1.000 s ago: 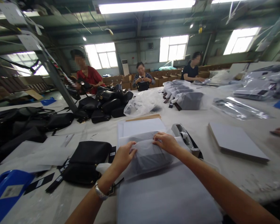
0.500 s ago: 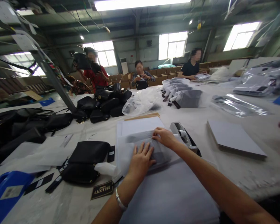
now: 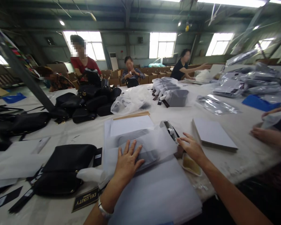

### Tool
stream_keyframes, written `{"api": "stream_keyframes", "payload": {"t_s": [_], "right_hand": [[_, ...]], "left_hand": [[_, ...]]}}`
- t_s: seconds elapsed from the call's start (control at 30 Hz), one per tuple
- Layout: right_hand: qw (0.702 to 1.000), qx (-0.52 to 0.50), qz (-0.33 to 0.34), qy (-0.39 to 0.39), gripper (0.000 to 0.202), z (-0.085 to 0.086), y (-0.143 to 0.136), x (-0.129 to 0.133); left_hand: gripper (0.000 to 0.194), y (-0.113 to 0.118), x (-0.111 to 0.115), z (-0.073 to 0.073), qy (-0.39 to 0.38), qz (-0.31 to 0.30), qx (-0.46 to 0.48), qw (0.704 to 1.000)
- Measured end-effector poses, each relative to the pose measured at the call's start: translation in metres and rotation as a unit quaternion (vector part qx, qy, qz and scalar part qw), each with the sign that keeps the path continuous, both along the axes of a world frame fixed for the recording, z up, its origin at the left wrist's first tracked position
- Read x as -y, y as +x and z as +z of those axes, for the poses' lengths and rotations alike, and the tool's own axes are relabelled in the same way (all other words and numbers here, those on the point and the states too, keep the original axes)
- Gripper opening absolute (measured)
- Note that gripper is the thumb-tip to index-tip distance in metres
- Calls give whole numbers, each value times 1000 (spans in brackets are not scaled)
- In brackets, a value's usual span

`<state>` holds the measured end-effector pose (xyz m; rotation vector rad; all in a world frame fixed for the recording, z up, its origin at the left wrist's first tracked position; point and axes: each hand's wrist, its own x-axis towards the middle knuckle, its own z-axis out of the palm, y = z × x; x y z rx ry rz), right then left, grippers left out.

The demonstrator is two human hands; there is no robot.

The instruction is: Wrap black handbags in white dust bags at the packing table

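Note:
My left hand (image 3: 127, 161) lies flat with fingers spread on a dark bag (image 3: 150, 155) wrapped in thin white tissue paper (image 3: 167, 140). Under the bundle is a stack of white paper sheets (image 3: 156, 193). My right hand (image 3: 193, 150) is at the near end of a tape dispenser (image 3: 170, 130), its fingers stretched out and apart. Whether the fingertips touch the tape is unclear. Left of the bundle sits a black handbag (image 3: 65, 165) with a wrapped white strip (image 3: 91, 175) beside it. A black DELUXITY tag (image 3: 85, 199) lies in front.
Black bags (image 3: 89, 103) are piled at the back left near a slanted metal post (image 3: 25, 72). Wrapped bags (image 3: 176, 97) stand in a row behind. A board stack (image 3: 214, 132) and a small tray (image 3: 192, 164) lie right. A co-worker's hands (image 3: 269, 134) hold a bundle at the right edge.
My right hand has left the wrapped bundle and moved right to the tape dispenser. My left hand stays on the bundle. The view has turned right, bringing a co-worker's hands further into sight.

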<state>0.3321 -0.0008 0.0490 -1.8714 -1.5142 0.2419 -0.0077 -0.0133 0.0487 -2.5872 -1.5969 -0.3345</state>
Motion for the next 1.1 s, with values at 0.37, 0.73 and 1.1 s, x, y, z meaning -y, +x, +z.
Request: {"api": "stream_keyframes", "payload": {"t_s": [0.37,0.73,1.1], "right_hand": [[924,-383,-14,-3,38,7,-18,-1],[874,-483,-47,-32,41,19,-25,74],[992,-60,26,-110,31,-1,24,61]], "left_hand": [[56,-1,2,-3,17,-1,7,1000],[56,0,3,-7,26,-4,19,999],[57,2,2,-3,19,3,-4,1000]]}}
